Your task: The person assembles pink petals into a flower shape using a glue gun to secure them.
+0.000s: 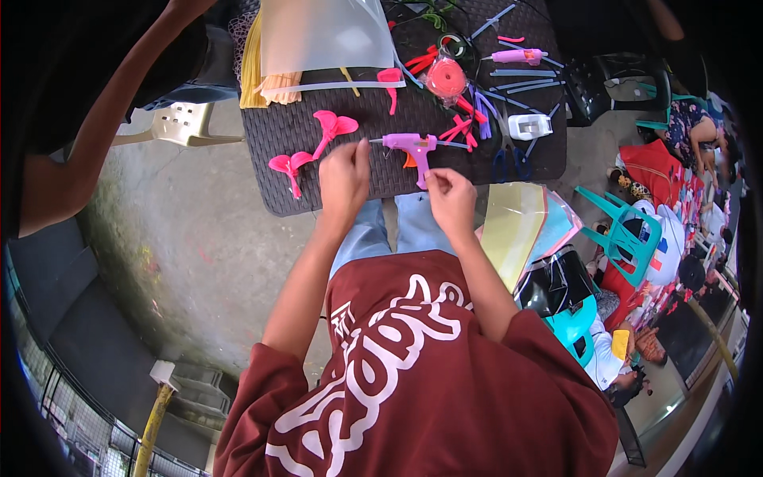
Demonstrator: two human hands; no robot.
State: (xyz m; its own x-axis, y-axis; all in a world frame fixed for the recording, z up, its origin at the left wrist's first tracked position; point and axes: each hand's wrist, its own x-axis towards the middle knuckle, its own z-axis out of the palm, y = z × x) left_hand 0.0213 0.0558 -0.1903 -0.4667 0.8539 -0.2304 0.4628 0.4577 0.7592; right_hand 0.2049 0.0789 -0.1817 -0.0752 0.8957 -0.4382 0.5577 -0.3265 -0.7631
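Observation:
A purple glue gun (409,143) with an orange trigger lies near the table's front edge, a blue glue stick at its back end. My left hand (346,181) is closed beside its nozzle; what the fingers hold, if anything, is hidden. By the lower end of the handle, my right hand (451,203) is closed in a pinch, and I cannot make out anything between its fingertips. Left of my left hand lie a bright pink petal-shaped piece (332,131) and another pink petal-shaped piece (290,168), both with short stems.
The dark woven table (302,195) also carries a translucent sheet (326,40), a coral ribbon roll (445,78), scissors (510,151), a white tape dispenser (529,126) and a second glue gun (517,56). Several people are around; a teal chair (628,238) stands right.

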